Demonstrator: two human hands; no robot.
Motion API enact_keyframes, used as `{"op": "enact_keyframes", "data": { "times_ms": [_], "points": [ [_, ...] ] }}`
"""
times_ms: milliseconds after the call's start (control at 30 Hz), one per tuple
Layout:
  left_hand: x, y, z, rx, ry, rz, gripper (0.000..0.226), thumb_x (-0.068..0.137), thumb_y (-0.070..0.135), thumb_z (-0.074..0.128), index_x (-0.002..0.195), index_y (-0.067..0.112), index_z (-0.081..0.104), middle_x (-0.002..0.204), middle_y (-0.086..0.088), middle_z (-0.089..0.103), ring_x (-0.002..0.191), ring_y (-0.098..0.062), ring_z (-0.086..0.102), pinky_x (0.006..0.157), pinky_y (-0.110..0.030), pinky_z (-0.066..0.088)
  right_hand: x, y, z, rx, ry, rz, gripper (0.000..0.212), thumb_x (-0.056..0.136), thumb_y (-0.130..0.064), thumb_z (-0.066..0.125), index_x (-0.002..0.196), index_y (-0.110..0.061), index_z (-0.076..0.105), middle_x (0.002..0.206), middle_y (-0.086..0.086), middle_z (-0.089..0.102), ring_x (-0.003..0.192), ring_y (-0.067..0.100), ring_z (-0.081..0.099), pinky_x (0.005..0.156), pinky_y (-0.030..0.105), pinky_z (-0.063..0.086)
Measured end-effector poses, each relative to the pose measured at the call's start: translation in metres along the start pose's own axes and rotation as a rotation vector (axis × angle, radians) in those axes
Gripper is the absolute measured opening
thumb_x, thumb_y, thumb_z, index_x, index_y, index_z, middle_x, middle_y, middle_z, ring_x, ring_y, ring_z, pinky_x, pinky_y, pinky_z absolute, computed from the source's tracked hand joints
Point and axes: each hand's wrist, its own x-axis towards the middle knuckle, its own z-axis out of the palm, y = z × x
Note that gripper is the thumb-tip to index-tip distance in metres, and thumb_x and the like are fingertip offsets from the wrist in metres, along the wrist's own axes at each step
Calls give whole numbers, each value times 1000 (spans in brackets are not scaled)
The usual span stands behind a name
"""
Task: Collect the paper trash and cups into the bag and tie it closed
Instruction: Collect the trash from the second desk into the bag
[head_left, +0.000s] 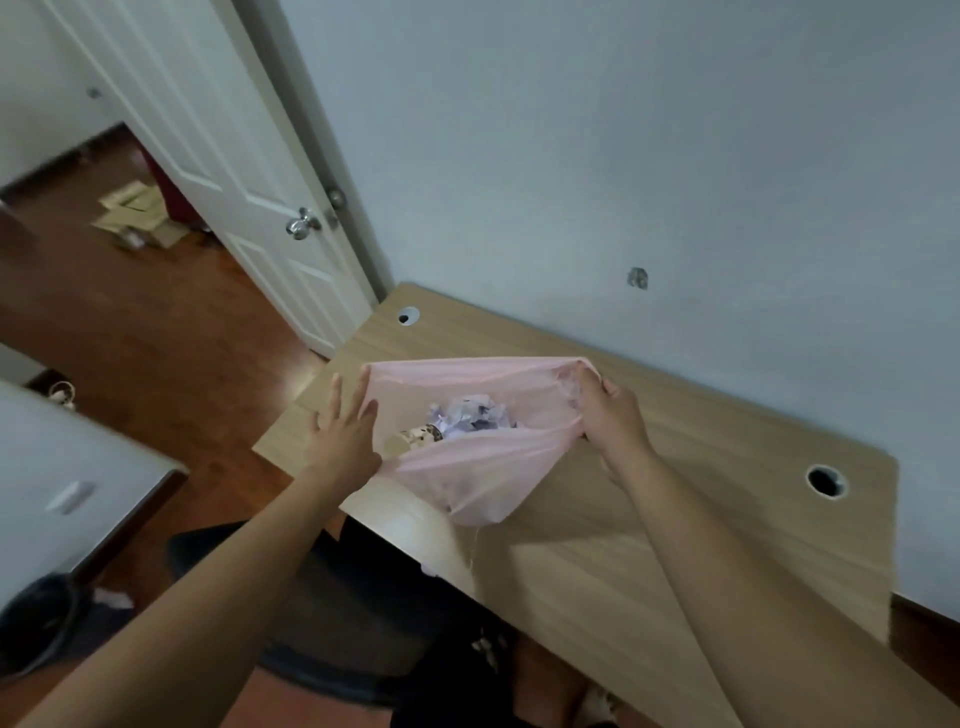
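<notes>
Wooden desk (727, 493), right hand (613, 415) pinching pink bag (467, 462)

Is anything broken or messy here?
A chipped patch marks the wall above the desk, as if something was pulled out. Cardboard lies scattered on the floor past the door. The bag looks whole, with paper and a cup inside.

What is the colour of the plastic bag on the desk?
Pale pink and slightly see-through. The bag shows best in the head view, the only view.
</notes>
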Motion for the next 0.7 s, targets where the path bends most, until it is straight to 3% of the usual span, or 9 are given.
{"op": "enact_keyframes", "data": {
  "times_ms": [133,267,333,467,500,600,633,700],
  "points": [
    [-6,-16,4,-77,-51,49,85,100,32,60,174,25,18,174,-1,-43,167,-34,-25,129,-61,27,-9,12,-1,25,-27,52,37,110,-31,65,80,-16,81,84,9,75,73,23,68,64,34,61],
    [-9,-42,15,-198,-170,156,85,109,36,58,176,28,8,172,-2,-46,169,-31,-16,128,-57,36,-22,26,-1,-44,-29,71,24,109,-20,64,93,-14,81,111,24,83,96,34,80,93,57,65],
    [-12,-57,22,-297,-203,244,84,110,36,60,176,25,9,177,-2,-35,171,-29,1,130,-48,33,-33,34,2,-60,25,64,23,109,-20,65,92,-16,81,111,25,82,101,38,81,93,57,66],
    [-17,-91,41,-435,-216,395,77,111,36,60,175,26,19,184,-1,11,167,-20,25,129,-33,28,-65,53,17,-155,128,10,23,110,-21,64,98,-8,78,108,30,79,90,32,75,90,62,66],
    [-19,-101,47,-443,-215,418,74,111,36,59,174,24,24,181,-2,22,164,-20,30,128,-31,29,-75,59,22,-180,149,1,20,110,-21,63,102,-10,78,107,25,80,92,31,75,89,59,66],
    [-27,-127,70,-486,-208,456,65,112,35,59,170,21,35,169,-3,45,149,-21,52,119,-30,41,-107,77,33,-245,195,-54,14,108,-23,65,119,-26,72,115,-2,81,105,22,75,79,28,57],
    [-29,-134,77,-529,-230,458,62,112,35,60,168,21,40,165,-2,50,143,-21,57,116,-30,46,-116,83,37,-255,218,-56,21,107,-25,66,128,-28,69,125,-2,79,110,20,73,81,25,53],
    [-36,-147,91,-567,-280,465,55,112,35,61,163,20,49,160,1,55,139,-20,61,114,-30,50,-134,97,45,-301,287,12,48,108,-34,68,152,-19,59,149,6,67,130,22,65,98,31,51]
  ]
}}
